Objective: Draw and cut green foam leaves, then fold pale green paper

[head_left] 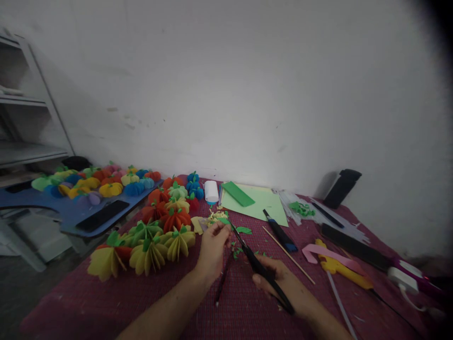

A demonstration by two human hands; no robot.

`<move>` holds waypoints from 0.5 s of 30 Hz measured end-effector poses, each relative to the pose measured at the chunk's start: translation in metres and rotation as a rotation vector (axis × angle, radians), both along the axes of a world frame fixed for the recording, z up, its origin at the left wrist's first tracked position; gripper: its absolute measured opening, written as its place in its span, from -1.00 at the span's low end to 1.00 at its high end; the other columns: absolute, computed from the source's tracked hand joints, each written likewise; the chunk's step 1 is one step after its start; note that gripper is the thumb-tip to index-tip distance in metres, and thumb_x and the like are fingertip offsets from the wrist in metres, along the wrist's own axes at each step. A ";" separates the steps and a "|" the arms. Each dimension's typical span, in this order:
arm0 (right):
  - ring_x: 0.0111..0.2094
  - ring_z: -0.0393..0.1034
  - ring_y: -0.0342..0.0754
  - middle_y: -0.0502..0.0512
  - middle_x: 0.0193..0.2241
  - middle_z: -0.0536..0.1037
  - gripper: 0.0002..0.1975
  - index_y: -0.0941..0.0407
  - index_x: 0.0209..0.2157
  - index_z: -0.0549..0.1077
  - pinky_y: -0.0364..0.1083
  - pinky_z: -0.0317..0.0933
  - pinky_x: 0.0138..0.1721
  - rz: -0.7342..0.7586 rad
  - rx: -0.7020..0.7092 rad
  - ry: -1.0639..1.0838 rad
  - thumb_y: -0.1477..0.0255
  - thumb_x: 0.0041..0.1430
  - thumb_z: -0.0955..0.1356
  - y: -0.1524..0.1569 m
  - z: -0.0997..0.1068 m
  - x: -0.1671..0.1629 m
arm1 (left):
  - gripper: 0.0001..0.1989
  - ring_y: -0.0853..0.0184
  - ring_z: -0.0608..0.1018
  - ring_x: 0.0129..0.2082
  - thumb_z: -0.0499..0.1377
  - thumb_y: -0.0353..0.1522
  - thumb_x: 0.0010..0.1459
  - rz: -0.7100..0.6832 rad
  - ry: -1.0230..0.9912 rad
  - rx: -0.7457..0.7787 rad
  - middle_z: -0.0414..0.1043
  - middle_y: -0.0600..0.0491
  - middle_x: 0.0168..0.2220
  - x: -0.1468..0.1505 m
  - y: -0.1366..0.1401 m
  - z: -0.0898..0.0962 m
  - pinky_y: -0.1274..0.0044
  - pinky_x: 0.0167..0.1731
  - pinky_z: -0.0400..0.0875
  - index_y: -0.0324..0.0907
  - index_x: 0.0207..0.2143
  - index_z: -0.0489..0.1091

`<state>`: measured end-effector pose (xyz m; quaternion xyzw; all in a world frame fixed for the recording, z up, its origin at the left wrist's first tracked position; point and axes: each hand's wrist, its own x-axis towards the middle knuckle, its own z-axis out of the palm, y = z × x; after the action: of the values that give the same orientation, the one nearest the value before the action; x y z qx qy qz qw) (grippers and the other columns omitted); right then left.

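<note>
My right hand (279,278) is wrapped round the black handles of a pair of scissors (260,269), whose blades point up and left. My left hand (215,241) pinches a small piece of green paper (224,220) just beyond the fingertips. The blade tips lie close beside that paper; whether they touch it I cannot tell. A cut green paper leaf (244,230) rests on the cloth right of my left hand. Small green scraps (236,251) are scattered below the blades. Pale yellow shreds (216,216) lie behind my left fingers.
Folded paper pumpkins (147,255) crowd the left side. A utility knife (280,230), a wooden stick (288,252) and a yellow glue gun (343,271) lie to the right. Behind are a green strip (238,194) on pale sheets (269,200) and a white bottle (211,191).
</note>
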<state>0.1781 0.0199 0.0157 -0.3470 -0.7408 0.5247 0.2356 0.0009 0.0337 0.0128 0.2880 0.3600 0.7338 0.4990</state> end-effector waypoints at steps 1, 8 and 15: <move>-0.62 -0.06 -0.24 -0.12 -0.59 0.11 -0.60 0.11 -0.15 0.39 -0.24 -0.11 -0.62 -0.001 -0.003 0.003 0.13 0.09 0.32 0.000 0.000 0.000 | -0.76 0.50 0.28 -0.61 0.32 -0.31 -0.16 -0.001 0.003 0.002 0.26 0.19 -0.60 0.000 0.000 0.000 0.65 -0.63 0.12 -0.22 -0.60 0.30; -0.61 -0.05 -0.24 -0.11 -0.59 0.13 -0.71 0.12 -0.23 0.40 -0.23 -0.12 -0.61 0.006 0.015 0.012 0.20 0.11 0.32 0.003 -0.002 0.000 | -0.78 0.50 0.29 -0.61 0.30 -0.32 -0.14 -0.001 0.022 0.011 0.25 0.19 -0.60 -0.001 0.001 -0.003 0.65 -0.61 0.12 -0.21 -0.59 0.31; -0.62 0.00 -0.25 -0.11 -0.56 0.16 -0.60 0.12 -0.06 0.33 -0.24 -0.06 -0.62 -0.011 -0.054 0.008 0.20 0.12 0.32 0.003 -0.009 0.002 | -0.75 0.50 0.27 -0.62 0.32 -0.28 -0.14 0.004 0.031 0.008 0.25 0.18 -0.61 -0.001 0.002 -0.004 0.65 -0.62 0.12 -0.23 -0.59 0.31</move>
<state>0.1806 0.0227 0.0065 -0.3555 -0.7234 0.5445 0.2318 0.0000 0.0356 0.0085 0.3004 0.3654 0.7318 0.4907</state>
